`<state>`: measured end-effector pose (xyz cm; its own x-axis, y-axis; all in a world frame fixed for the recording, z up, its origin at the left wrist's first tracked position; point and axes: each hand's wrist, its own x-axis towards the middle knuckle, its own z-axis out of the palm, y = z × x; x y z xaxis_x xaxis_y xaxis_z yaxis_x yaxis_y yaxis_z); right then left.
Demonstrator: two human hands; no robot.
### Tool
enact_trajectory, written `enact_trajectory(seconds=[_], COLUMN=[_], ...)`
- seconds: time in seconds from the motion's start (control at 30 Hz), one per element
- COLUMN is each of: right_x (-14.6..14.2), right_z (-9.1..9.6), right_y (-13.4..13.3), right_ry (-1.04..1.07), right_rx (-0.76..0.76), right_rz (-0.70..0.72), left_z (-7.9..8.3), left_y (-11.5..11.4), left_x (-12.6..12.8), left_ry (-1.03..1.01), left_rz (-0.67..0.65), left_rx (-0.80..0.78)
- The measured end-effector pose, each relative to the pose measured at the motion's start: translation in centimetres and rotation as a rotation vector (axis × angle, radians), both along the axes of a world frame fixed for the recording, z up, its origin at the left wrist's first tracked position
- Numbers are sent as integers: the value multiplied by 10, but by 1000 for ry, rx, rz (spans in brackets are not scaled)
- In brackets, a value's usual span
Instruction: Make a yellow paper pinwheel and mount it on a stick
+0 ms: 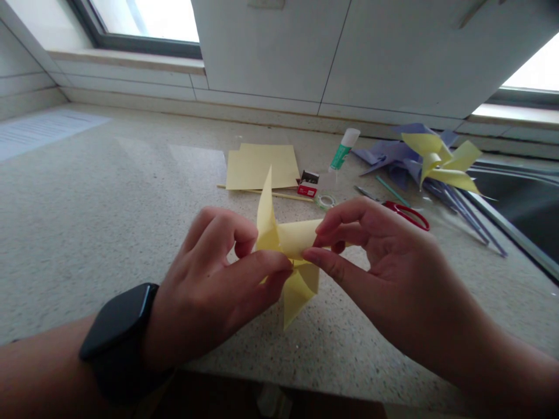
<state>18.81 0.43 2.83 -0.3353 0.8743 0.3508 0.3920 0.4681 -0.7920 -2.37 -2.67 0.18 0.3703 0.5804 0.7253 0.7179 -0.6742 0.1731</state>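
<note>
Between my two hands, just above the counter, is a yellow paper pinwheel (297, 238) with one blade pointing up and another down toward the front edge. My left hand (222, 262), with a dark watch on the wrist, pinches the pinwheel near its centre from the left. From the right, my right hand (371, 250) holds a curled blade between thumb and fingers. Something thin shows at the left thumb tip, too small to make out. Parts of the paper are hidden behind the fingers.
Behind lie yellow paper sheets (266, 166), a thin wooden stick (283, 195), a small red box (308, 185), a tape roll (325, 201) and a glue stick (344, 150). Rightward are red-handled scissors (408, 214), finished yellow and purple pinwheels (437, 154) and a sink (519, 198). Printed paper (43, 131) lies far left.
</note>
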Motion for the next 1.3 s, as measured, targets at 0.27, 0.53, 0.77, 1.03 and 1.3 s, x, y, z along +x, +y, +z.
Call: enact_trajectory(seconds=[0.27, 0.53, 0.77, 1.03, 1.3], right_x=[0, -3, -3, -2, -1], right_z=[0, 1, 3, 3, 4], right_y=[0, 1, 0, 1, -2], right_ry=[29, 71, 54, 0, -23], right_rx=[-61, -113, -137, -84, -72], right_rz=[17, 20, 22, 17, 28], left_z=[1, 0, 0, 1, 3], left_y=[-1, 0, 1, 0, 3], left_x=[-1, -2, -1, -4, -3], left_ry=[9, 3, 2, 7, 6], left_rz=[5, 17, 29, 76, 59], left_rx=[0, 12, 26, 18, 20])
